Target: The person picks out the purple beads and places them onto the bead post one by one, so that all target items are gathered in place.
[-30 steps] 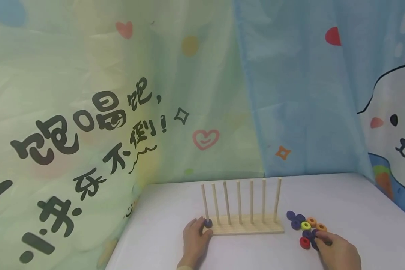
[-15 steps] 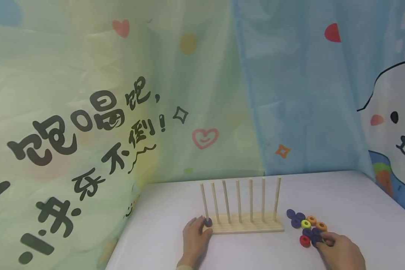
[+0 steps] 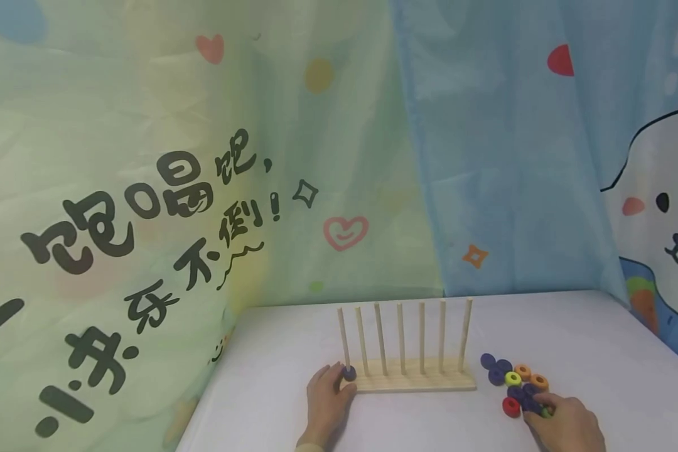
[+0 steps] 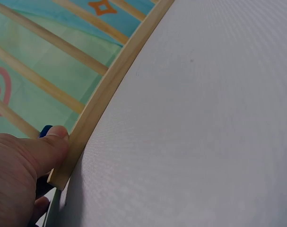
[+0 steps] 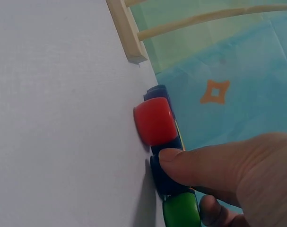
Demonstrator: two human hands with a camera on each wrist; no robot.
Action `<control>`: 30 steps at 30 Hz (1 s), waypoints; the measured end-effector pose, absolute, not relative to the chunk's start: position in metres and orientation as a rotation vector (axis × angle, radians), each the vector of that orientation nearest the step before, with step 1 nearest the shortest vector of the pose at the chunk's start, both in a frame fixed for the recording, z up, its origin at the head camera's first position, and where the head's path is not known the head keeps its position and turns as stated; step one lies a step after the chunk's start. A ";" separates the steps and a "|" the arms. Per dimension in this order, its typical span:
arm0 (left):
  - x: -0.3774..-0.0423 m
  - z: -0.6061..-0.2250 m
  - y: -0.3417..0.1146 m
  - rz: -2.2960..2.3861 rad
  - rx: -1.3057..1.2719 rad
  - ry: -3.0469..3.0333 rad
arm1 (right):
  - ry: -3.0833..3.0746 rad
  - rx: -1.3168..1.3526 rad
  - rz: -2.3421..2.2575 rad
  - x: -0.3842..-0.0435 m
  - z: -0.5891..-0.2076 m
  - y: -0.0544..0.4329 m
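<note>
My left hand grips the left end of a wooden peg rack, thumb on its front edge in the left wrist view. One dark blue bead sits low on the leftmost peg, beside my fingers. At the right, my right hand is at a cluster of ring-shaped beads. Its thumb lies on a dark blue bead, which it pinches with fingers mostly hidden behind. A green bead touches that bead's near side. Beyond the thumb stands a red bead.
More beads lie on the white table: a yellow one, orange ones and several dark blue ones. Several upright pegs rise from the rack. A printed curtain hangs behind the table.
My right hand has shifted slightly among the near beads, and a green bead now shows by its fingers. My left hand and the rack have stayed in place.
</note>
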State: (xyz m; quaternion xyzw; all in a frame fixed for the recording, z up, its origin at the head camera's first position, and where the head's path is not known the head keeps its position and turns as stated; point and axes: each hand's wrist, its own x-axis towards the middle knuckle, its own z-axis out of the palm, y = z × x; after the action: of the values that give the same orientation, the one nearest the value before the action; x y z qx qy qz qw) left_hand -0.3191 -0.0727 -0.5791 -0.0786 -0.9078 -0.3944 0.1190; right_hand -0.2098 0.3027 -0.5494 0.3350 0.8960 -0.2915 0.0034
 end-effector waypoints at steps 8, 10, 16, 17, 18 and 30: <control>-0.320 -0.584 -0.073 -1.144 -0.228 -2.656 | 2.818 1.058 -0.922 -0.213 -0.551 0.303; -0.321 -0.584 -0.073 -1.141 -0.221 -2.660 | 2.827 1.066 -0.940 -0.214 -0.550 0.303; -0.322 -0.582 -0.072 -1.133 -0.220 -2.660 | 2.815 1.084 -1.008 -0.216 -0.545 0.300; -0.322 -0.581 -0.072 -1.133 -0.222 -2.658 | 2.809 1.090 -1.020 -0.217 -0.544 0.300; -0.322 -0.581 -0.072 -1.123 -0.231 -2.649 | 2.804 1.095 -1.029 -0.217 -0.543 0.299; -0.322 -0.579 -0.071 -1.135 -0.220 -2.661 | 2.884 1.049 -1.304 -0.217 -0.536 0.280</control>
State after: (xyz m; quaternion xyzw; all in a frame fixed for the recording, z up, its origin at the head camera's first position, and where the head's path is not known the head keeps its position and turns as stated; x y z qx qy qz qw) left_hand -0.3224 -0.0709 -0.5789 -0.0753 -0.9106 -0.3882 0.1199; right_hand -0.2167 0.2805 -0.5364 0.3131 0.8609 -0.3892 -0.0963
